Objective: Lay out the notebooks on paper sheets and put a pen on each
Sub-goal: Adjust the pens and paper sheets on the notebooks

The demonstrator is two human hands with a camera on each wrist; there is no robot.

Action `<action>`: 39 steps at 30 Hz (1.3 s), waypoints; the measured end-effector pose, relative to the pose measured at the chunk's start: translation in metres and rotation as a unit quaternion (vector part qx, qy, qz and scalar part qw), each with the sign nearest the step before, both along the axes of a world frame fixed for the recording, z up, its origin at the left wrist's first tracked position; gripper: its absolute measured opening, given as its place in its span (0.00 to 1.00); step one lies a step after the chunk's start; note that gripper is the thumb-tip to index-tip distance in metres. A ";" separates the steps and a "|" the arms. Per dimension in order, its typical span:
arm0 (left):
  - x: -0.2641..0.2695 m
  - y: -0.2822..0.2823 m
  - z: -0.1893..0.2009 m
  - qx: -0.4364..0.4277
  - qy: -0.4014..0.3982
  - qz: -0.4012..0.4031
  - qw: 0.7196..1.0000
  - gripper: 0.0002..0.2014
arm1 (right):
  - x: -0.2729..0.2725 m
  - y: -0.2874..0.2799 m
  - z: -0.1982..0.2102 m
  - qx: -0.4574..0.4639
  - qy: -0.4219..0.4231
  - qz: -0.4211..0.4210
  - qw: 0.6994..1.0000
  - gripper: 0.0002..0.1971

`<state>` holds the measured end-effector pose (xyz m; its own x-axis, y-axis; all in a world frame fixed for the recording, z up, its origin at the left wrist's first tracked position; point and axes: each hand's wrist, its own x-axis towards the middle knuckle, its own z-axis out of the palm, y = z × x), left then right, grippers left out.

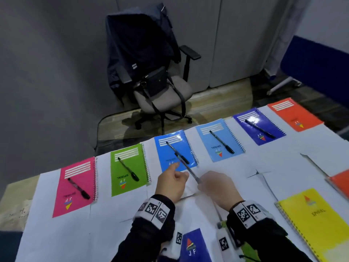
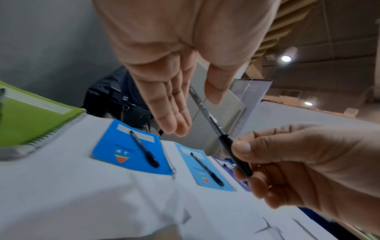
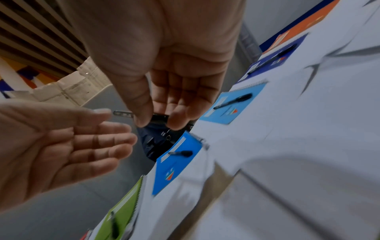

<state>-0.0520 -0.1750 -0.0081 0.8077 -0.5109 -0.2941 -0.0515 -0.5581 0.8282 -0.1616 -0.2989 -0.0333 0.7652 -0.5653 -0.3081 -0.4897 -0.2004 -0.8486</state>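
Head view: your right hand [image 1: 217, 186] pinches a pen [image 1: 186, 165] by its capped end, barrel slanting up and away to the left over the near edge of the mid-blue notebook [image 1: 174, 150]. Take that notebook as the landmark. It already carries a pen, as do the pink, green, pale-blue and dark-blue ones in the same row. The orange notebook [image 1: 294, 114], last in the row and far to the right of the landmark, has none, so I judge the held pen belongs there, or on the yellow notebook [image 1: 313, 220] lying nearer you and to the landmark's right. Both lie on your right hand's side; your left hand [image 1: 171, 183] hovers just left of the pen, holding nothing.

Left wrist view: your left hand [image 2: 176, 91] is slack, fingers straight, thumb apart from them, with the pen [image 2: 218, 128] running through the gap untouched. Your right hand [image 2: 304, 164] holds the black end between thumb and curled fingers. The landmark [image 2: 131, 149] lies flat on the white sheets covering the counter [image 2: 82, 203].

Right wrist view: thumb and fingertips of your right hand [image 3: 160, 113] clamp the pen [image 3: 158, 116]; its clear barrel points toward your empty left hand [image 3: 61, 146]. The orange notebook [image 3: 308, 21] shows far beyond the landmark [image 3: 176, 164].
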 end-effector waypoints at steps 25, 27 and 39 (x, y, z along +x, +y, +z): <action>-0.073 -0.257 -0.043 0.161 -0.080 -0.211 0.961 0.19 | -0.116 -0.294 -0.002 -0.158 0.083 -0.157 0.971 0.07; -0.073 -0.273 -0.049 0.171 -0.087 -0.217 0.957 0.20 | -0.118 -0.323 -0.001 -0.178 0.084 -0.188 0.962 0.07; -0.071 -0.330 -0.083 0.231 -0.103 -0.271 0.929 0.23 | -0.103 -0.441 -0.020 -0.263 0.166 -0.252 0.917 0.11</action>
